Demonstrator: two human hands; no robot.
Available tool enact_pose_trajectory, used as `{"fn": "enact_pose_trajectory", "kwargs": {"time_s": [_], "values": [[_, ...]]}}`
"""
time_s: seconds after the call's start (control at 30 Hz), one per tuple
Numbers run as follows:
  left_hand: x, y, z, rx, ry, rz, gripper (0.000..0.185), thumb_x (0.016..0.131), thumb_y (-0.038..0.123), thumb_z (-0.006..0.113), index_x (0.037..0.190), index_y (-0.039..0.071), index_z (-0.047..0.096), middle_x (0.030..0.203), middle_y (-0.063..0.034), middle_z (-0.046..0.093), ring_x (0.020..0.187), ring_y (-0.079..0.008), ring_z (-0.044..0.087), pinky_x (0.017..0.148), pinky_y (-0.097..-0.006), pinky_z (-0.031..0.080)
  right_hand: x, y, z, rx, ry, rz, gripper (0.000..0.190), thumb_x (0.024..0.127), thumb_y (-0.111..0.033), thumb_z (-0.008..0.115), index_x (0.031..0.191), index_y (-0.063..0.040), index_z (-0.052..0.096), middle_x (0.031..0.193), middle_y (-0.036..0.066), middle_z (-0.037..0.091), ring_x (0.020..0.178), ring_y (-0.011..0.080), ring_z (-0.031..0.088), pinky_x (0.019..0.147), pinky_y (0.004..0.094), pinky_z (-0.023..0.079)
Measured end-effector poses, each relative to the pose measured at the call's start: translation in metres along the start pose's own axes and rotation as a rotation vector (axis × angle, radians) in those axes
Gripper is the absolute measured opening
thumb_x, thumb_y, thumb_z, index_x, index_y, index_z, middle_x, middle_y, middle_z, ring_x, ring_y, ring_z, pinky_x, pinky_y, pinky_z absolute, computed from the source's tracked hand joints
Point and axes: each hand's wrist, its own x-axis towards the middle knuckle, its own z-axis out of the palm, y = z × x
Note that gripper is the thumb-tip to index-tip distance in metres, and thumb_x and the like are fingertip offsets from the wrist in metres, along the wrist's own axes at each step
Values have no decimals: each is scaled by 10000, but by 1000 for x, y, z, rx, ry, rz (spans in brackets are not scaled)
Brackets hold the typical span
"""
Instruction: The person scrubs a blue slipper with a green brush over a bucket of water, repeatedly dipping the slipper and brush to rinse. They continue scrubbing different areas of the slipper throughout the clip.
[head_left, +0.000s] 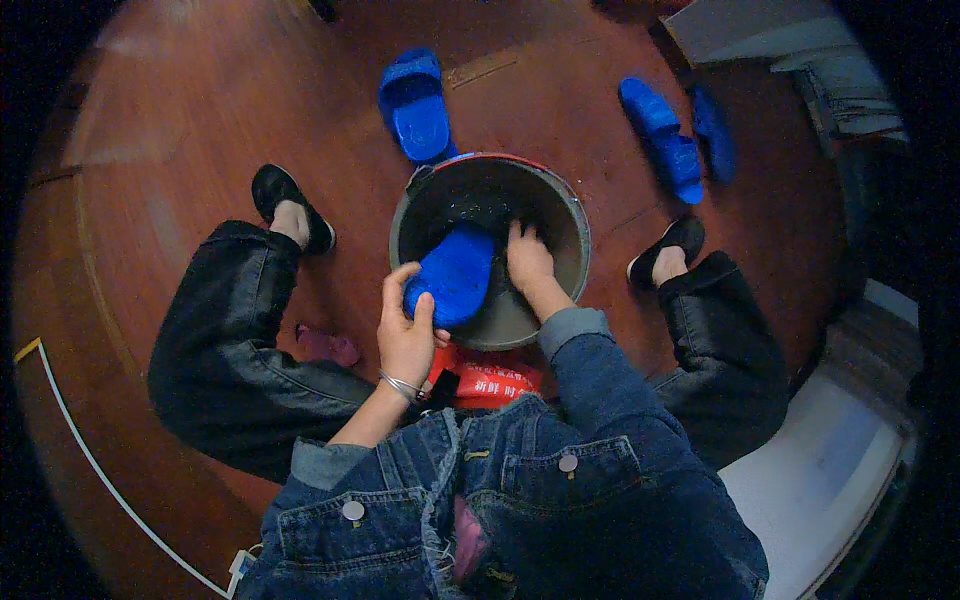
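A round bucket (491, 341) stands between my legs, with dark water low inside it. My left hand (409, 322) grips one end of a blue slipper (454, 277), its sole turned up, over the left part of the bucket's opening. My right hand (529, 259) reaches down inside the bucket on the right, beside the slipper. Its fingertips are partly lost in the dark, so whether they hold anything is unclear.
A blue slipper (420, 112) lies on the reddish floor (525, 97) beyond the bucket. More blue slippers (664, 139) lie at the upper right. A pink item (328, 346) is left of the bucket; a red printed thing (491, 381) shows just below it.
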Motion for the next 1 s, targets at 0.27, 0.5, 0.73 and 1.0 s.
{"fn": "enact_pose_trajectory", "kwargs": {"time_s": [0.27,0.5,0.73,1.0], "values": [[9,-4,-4,380,78,333,635,748,72,778,1340,67,547,1141,-201,622,1023,-365,679,881,-391,558,-21,5,-21,304,43,141,633,920,-265,660,1444,-44,383,1262,294,570,1148,459,595,962,506,496],[14,5,-5,792,242,493,507,713,247,850,1186,132,709,1038,-129,566,1032,-325,566,882,-408,495,-54,0,-68,635,243,-127,562,904,-286,701,1407,-105,530,1041,151,627,898,240,623,788,356,498],[15,5,-8,868,232,631,399,799,211,776,1188,164,705,1022,-101,601,992,-313,594,867,-433,500,-119,-61,-100,647,382,-644,475,935,-186,665,1398,-126,580,978,123,513,903,249,548,839,337,465],[14,15,-5,1146,222,699,354,860,243,718,1212,220,687,976,-83,597,907,-303,607,770,-427,531,-103,-64,-76,723,398,-622,452,933,-175,659,1379,-128,601,978,133,506,893,271,531,845,360,463]]}}
